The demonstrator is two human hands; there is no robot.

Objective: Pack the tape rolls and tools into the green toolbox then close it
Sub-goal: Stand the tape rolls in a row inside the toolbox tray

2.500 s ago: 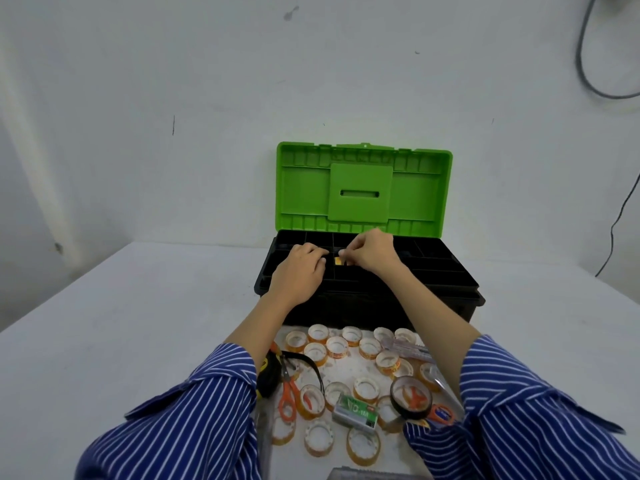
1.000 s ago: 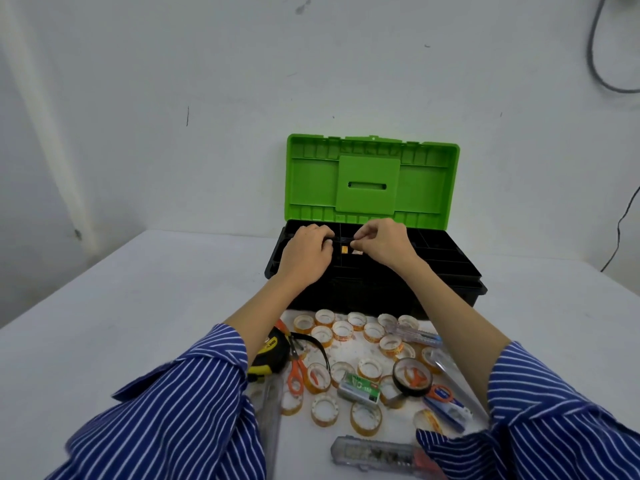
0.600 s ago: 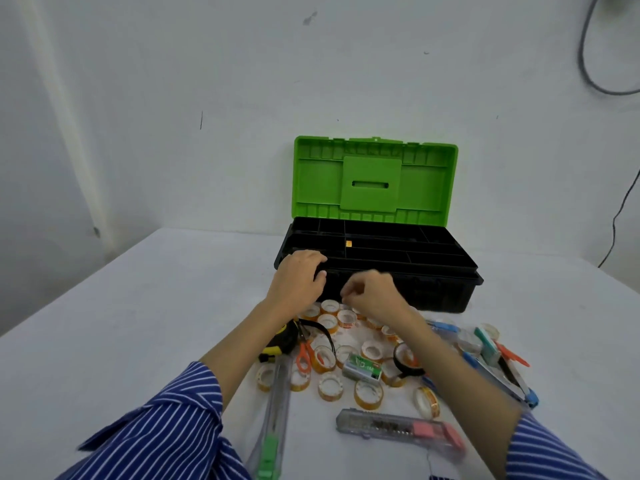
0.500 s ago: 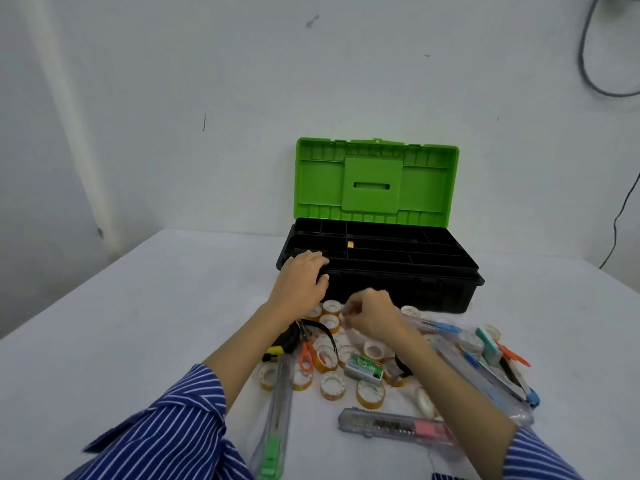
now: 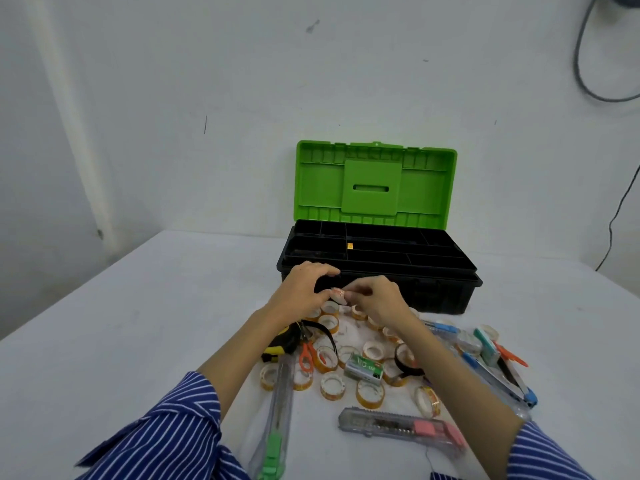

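Green lid up against the wall, the toolbox (image 5: 377, 268) stands open at the far side of the white table (image 5: 121, 323), its black divided tray showing only a small yellow piece (image 5: 350, 246). My right hand (image 5: 375, 301) pinches a small tape roll (image 5: 338, 294) just in front of the box, and my left hand (image 5: 304, 292) curls beside it with fingertips at the same roll, though I cannot tell whether it grips. Below my wrists lie the other tape rolls (image 5: 332, 386), orange scissors (image 5: 306, 355), a yellow tape measure (image 5: 280, 342), a green staple box (image 5: 364, 367) and two clear utility knives (image 5: 401, 426).
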